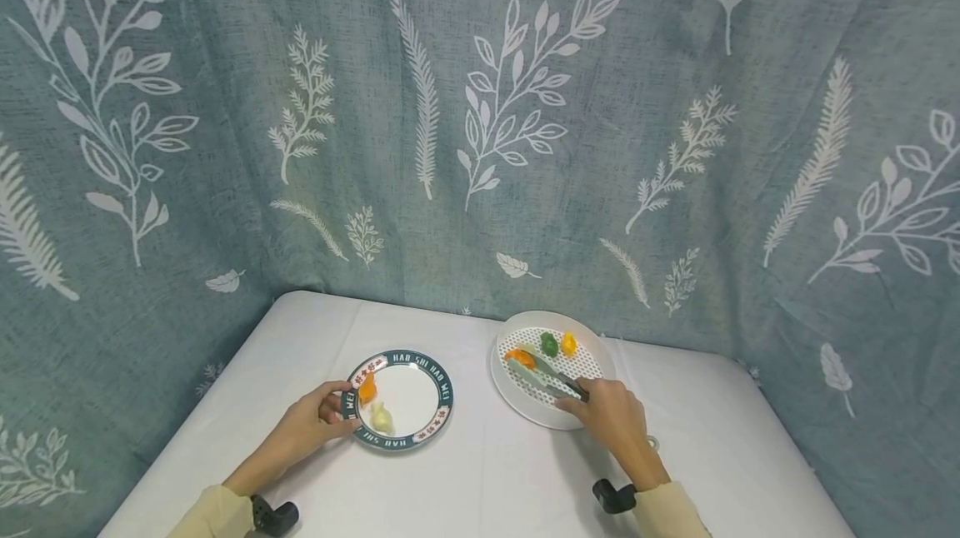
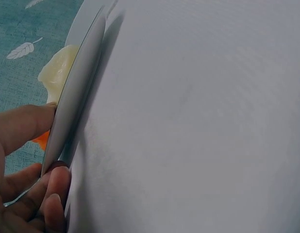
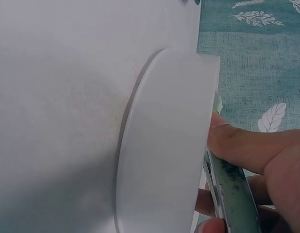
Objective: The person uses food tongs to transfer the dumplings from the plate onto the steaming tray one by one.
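Observation:
My left hand (image 1: 311,424) grips the left rim of a white plate (image 1: 445,392) with a dark green lettered border, thumb above and fingers beneath. On it lie an orange pepper-like piece (image 1: 367,389) and a pale yellow one (image 1: 382,418). In the left wrist view the plate (image 2: 78,92) shows edge-on. With my right hand (image 1: 613,415) I hold green tongs (image 1: 558,376) over a white strainer bowl (image 1: 510,398). The tongs' ends are at an orange piece (image 1: 517,356) inside it. In the right wrist view the bowl's wall (image 3: 164,141) hides those ends.
Beside the tongs, a green pepper-like piece (image 1: 549,345) and a yellow one (image 1: 568,344) lie on the bowl's perforated floor. A small ring (image 1: 652,441) shows beside the right wrist. The white-covered table (image 1: 480,488) meets a leaf-patterned curtain (image 1: 420,255) at the back and sides.

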Demonstrator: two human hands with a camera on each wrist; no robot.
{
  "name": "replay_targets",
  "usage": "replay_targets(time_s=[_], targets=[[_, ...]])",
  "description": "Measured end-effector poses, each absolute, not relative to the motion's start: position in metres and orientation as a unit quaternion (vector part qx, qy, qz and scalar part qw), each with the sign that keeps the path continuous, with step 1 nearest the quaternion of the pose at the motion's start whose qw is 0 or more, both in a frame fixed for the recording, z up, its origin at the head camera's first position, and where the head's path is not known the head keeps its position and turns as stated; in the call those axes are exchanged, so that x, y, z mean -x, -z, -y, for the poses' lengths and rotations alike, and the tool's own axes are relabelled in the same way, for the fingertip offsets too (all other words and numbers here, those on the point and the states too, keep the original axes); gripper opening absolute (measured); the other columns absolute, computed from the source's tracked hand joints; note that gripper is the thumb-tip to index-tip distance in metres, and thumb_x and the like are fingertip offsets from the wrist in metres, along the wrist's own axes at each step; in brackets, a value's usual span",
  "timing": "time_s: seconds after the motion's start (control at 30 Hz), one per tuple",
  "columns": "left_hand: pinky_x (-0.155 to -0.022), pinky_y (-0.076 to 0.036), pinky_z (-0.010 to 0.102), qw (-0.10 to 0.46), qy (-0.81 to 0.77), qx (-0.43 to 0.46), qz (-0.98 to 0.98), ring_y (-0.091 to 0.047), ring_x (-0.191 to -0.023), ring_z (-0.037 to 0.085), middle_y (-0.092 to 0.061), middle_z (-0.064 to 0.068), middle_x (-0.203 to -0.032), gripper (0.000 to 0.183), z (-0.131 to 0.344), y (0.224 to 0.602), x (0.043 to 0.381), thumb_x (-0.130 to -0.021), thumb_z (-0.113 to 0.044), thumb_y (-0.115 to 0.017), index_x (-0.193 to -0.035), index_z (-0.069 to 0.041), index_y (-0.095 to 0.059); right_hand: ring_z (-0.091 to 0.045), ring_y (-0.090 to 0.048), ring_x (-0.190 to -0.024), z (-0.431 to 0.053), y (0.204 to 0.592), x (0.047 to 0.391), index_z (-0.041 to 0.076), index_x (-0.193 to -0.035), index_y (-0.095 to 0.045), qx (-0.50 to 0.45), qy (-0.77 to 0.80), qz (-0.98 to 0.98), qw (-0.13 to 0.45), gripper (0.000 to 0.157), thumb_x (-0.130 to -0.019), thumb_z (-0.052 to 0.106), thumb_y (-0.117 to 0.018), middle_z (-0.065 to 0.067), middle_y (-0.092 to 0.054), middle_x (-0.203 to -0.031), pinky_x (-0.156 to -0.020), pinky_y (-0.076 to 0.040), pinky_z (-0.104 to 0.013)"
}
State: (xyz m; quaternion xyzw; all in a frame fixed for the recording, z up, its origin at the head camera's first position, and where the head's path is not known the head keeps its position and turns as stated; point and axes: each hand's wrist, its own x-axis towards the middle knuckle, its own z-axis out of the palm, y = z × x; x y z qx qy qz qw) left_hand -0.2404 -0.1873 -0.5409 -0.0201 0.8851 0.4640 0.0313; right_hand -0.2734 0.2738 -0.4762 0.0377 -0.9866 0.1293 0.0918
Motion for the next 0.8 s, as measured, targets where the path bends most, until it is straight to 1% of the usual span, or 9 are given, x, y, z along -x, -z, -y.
replay_targets(time_s=[0.13, 0.23, 0.33, 0.43, 0.6, 0.8], targets=[[-0.067, -0.046, 0.034, 0.03, -0.466, 0.019, -0.884, -0.053, -0.085, 0.019, -0.062, 0.003, -0.104, 0.076, 0.187, 0.54, 0.24, -0.08, -0.033, -0.089, -0.143, -0.008, -0.055, -0.017, -0.055, -0.066, -0.276, 0.473, 0.272, 0.006, -0.111, -0.078, -0.045, -0.138, 0.984, 0.108, 0.05, -0.08, 0.044, -0.087, -0.008, -0.076, -0.095, -0.052, -0.041, -0.033], [-0.067, -0.046, 0.034, 0.03, -0.468, 0.019, -0.883, -0.053, -0.085, 0.019, -0.062, 0.003, -0.104, 0.075, 0.187, 0.54, 0.24, -0.081, -0.032, -0.089, -0.143, -0.008, -0.055, -0.019, -0.059, -0.069, -0.277, 0.471, 0.27, 0.004, -0.116, -0.077, -0.051, -0.139, 0.981, 0.122, 0.054, -0.081, 0.044, -0.086, -0.014, -0.076, -0.103, -0.052, -0.043, -0.033], [-0.068, -0.046, 0.034, 0.03, -0.469, 0.02, -0.882, -0.053, -0.085, 0.019, -0.061, 0.003, -0.104, 0.075, 0.187, 0.541, 0.24, -0.08, -0.032, -0.089, -0.143, -0.008, -0.055, -0.019, -0.061, -0.071, -0.276, 0.468, 0.268, 0.002, -0.12, -0.075, -0.052, -0.141, 0.98, 0.127, 0.057, -0.082, 0.044, -0.086, -0.016, -0.075, -0.107, -0.053, -0.044, -0.033], [-0.067, -0.046, 0.034, 0.03, -0.469, 0.02, -0.882, -0.053, -0.085, 0.019, -0.061, 0.003, -0.104, 0.075, 0.187, 0.541, 0.239, -0.08, -0.032, -0.089, -0.143, -0.008, -0.055, -0.02, -0.062, -0.072, -0.273, 0.464, 0.266, 0.002, -0.121, -0.075, -0.053, -0.144, 0.979, 0.132, 0.059, -0.082, 0.044, -0.086, -0.015, -0.075, -0.107, -0.054, -0.045, -0.034], [-0.067, -0.046, 0.034, 0.029, -0.469, 0.019, -0.882, -0.053, -0.085, 0.019, -0.062, 0.003, -0.104, 0.075, 0.186, 0.541, 0.239, -0.081, -0.033, -0.089, -0.143, -0.008, -0.055, -0.021, -0.067, -0.074, -0.265, 0.459, 0.259, 0.002, -0.119, -0.076, -0.072, -0.147, 0.974, 0.156, 0.057, -0.081, 0.045, -0.086, -0.015, -0.076, -0.105, -0.056, -0.049, -0.038], [-0.068, -0.046, 0.034, 0.03, -0.467, 0.02, -0.883, -0.053, -0.085, 0.02, -0.062, 0.003, -0.105, 0.076, 0.187, 0.542, 0.24, -0.08, -0.033, -0.089, -0.143, -0.008, -0.055, -0.021, -0.067, -0.074, -0.25, 0.458, 0.249, 0.004, -0.116, -0.077, -0.097, -0.16, 0.967, 0.176, 0.054, -0.08, 0.044, -0.087, -0.012, -0.077, -0.102, -0.056, -0.05, -0.039]])
